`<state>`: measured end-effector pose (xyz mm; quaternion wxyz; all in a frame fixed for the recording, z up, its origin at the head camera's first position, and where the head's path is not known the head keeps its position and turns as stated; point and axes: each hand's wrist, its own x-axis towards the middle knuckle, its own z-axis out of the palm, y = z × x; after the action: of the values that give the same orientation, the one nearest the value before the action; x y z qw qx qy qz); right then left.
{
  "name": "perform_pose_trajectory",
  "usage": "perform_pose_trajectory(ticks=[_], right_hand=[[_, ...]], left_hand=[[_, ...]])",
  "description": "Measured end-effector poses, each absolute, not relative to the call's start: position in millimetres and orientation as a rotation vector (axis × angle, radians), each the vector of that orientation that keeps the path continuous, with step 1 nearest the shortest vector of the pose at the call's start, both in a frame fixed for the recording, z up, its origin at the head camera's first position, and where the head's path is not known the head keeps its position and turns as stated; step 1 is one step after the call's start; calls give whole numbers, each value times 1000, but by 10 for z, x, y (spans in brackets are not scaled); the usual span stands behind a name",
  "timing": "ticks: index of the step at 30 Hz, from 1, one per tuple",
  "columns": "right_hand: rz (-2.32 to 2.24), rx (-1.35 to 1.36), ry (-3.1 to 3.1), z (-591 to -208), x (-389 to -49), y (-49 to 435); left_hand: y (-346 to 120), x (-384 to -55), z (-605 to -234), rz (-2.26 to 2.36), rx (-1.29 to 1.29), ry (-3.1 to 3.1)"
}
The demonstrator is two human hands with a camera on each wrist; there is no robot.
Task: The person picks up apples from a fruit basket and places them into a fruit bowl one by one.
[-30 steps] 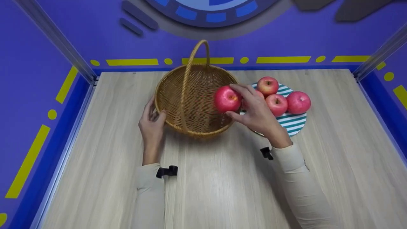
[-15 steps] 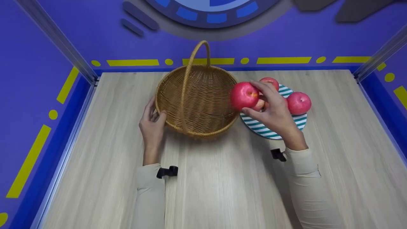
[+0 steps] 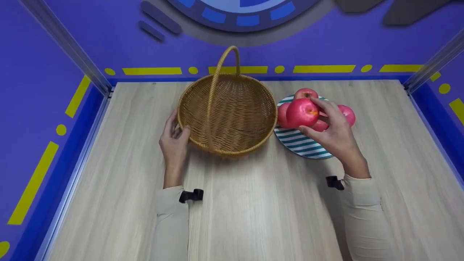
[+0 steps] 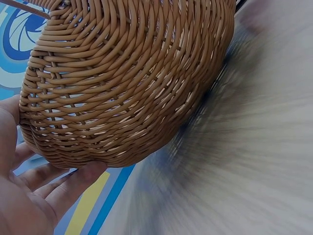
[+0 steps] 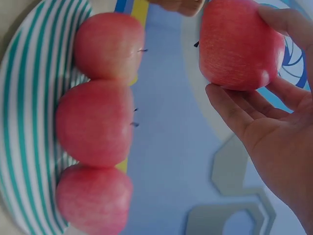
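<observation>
My left hand (image 3: 174, 146) holds the left side of a round wicker basket (image 3: 232, 153), thumb at the rim. In the left wrist view the fingers touch the outside of the basket's weave (image 4: 127, 88). The basket's inside, seen from the head, holds nothing. My right hand (image 3: 335, 132) grips a red apple (image 3: 302, 113) between thumb and fingers, above a plate with green and white stripes (image 3: 304, 146). Several other apples (image 3: 306, 93) sit on that plate, partly covered by the hand and the held apple. The right wrist view shows the held apple (image 5: 239, 46) raised clear of the apples (image 5: 95, 122) on the plate.
The basket's tall arched handle (image 3: 214, 90) rises over its left half. Plate and basket stand close together on a pale wooden table (image 3: 246, 210). Blue printed panels (image 3: 119, 47) enclose the back and sides.
My right hand has moved the apple rightward, from over the basket's right side to above the plate. The left hand and the basket have stayed in place.
</observation>
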<state>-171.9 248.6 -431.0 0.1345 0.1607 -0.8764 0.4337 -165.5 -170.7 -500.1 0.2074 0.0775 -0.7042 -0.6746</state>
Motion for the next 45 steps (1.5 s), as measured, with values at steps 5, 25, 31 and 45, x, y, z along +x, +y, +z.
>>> perform_pose_trajectory(ticks=[5,25,31,45], right_hand=[[1225,441,-2581,-4411,-1691,2592],[1244,328,-2721,-4654,-1534,2875],[1261,318,-2759,-4693,-1486,2931],[1245,289,-2880,-4808,-1433,3046]], left_hand=[[-1699,-1649,-4993,-1872,236,-1978],[-1708,-1656,-4993,-1904,244,-1954],[-1699,-1656,-4987,-1925,253,-1943],[-1629,-1515,-4680,-1966,269,-1935]])
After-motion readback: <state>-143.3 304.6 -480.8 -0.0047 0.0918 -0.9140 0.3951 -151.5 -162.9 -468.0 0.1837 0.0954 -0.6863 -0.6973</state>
